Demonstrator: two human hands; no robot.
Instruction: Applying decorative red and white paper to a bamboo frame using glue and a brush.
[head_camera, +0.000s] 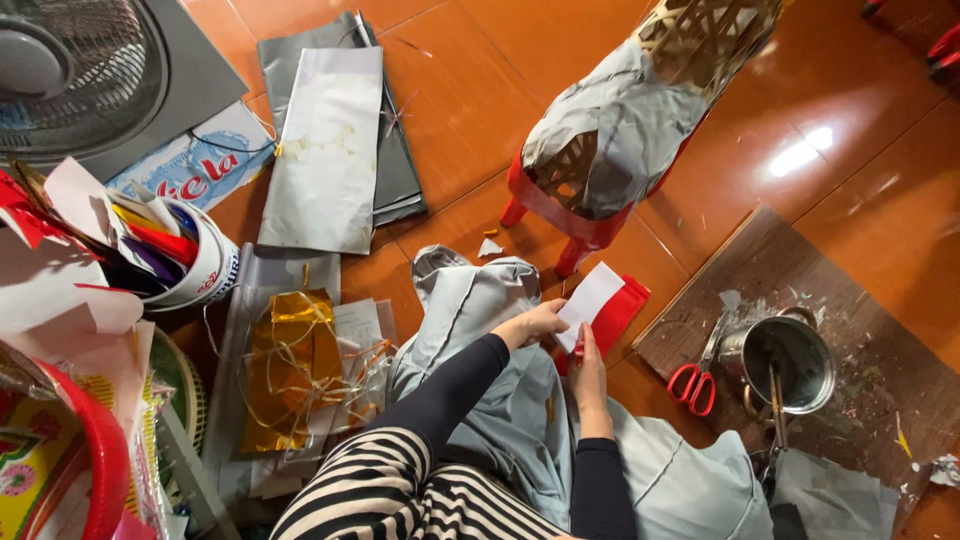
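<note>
- Hands meet at the picture's centre over grey-trousered knees: the left hand (533, 322), its grip closed, pinches a white paper sheet (590, 298) backed by red paper (622, 310).
- The right hand (587, 376) sits at six o'clock of the sheet, fingers closed on its lower edge.
- Red-handled scissors (694, 386) lie at three o'clock, touching a round steel pot (790, 362) on a brown board (860, 300).
- A paper-covered bamboo frame (625, 115) on a red plastic stool (560, 215) stands at twelve o'clock.
- Crumpled gold foil (285, 365) lies at nine o'clock.
</note>
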